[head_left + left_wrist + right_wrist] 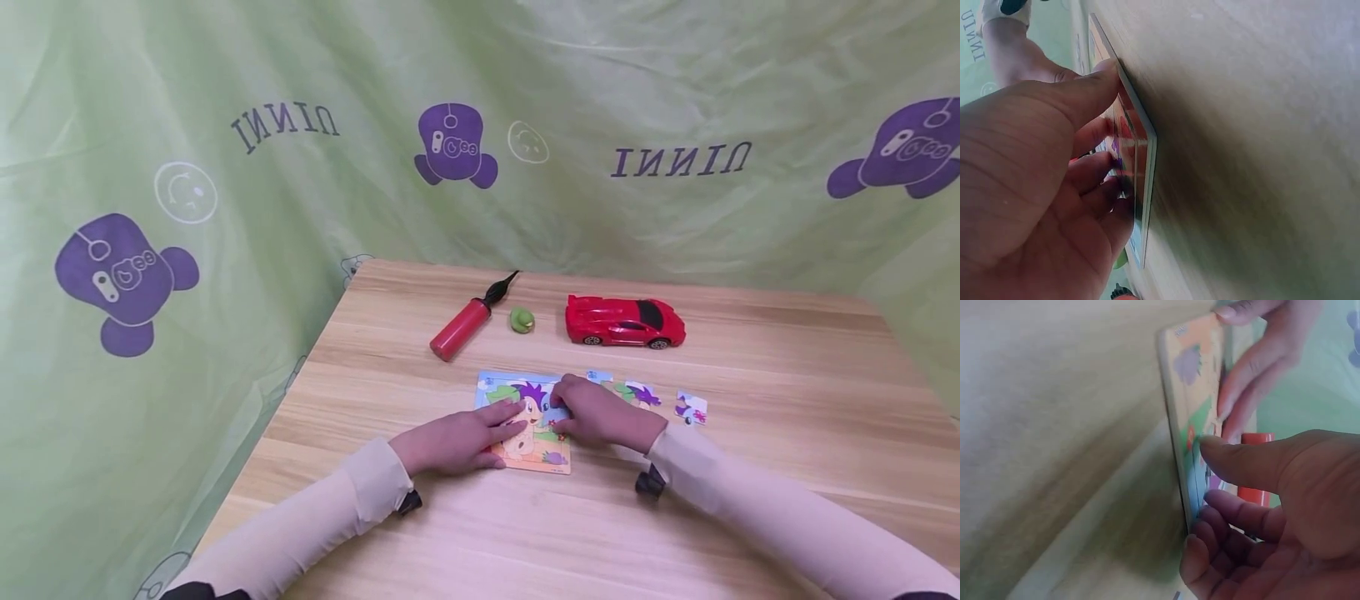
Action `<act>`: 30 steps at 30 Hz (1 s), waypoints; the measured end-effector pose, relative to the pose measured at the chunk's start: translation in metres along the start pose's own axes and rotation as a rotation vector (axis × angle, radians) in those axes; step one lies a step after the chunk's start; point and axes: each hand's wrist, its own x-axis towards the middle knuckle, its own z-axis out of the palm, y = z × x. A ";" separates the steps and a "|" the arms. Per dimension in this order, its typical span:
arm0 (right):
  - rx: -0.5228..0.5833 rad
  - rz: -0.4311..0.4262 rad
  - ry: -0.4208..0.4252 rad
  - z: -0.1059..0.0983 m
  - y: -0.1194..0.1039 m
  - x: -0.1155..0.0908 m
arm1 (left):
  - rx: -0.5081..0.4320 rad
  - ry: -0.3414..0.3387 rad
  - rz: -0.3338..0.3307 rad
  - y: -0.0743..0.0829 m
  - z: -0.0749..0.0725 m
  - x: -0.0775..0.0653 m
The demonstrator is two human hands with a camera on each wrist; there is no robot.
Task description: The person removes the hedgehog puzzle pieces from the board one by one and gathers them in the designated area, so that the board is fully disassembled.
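Note:
A jigsaw puzzle in a flat square tray [557,468], showing a cartoon figure with purple hair, lies on the table. My left hand [457,440] rests on its left side, fingers stretched over the picture; in the left wrist view the thumb touches the tray's edge [1152,147]. Over the right side, my right hand [600,412] pinches a puzzle piece [1192,481] between thumb and curled fingers, low against the tray. Much of that piece is hidden by the fingers. Loose puzzle pieces [643,393] lie just beyond the right hand, with another loose piece [692,408] farther right.
Behind the puzzle are a red hand pump [461,329] with a black nozzle, a small green duck [522,320] and a red toy car [626,322]. A green printed curtain [555,225] hangs around the wooden table [787,358].

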 end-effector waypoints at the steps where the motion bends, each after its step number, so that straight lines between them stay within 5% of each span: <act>1: 0.024 0.017 -0.011 -0.001 0.001 0.002 | 0.003 0.003 0.003 0.000 0.000 0.000; 10: 0.119 0.046 -0.040 -0.003 0.007 0.010 | 0.021 0.017 0.020 0.001 0.000 -0.002; 21: 0.380 0.090 -0.024 -0.002 0.020 0.011 | -0.003 0.018 0.034 0.000 -0.002 -0.002; 30: 0.429 0.072 -0.014 -0.001 0.020 0.009 | -0.003 0.035 0.059 -0.001 -0.002 -0.002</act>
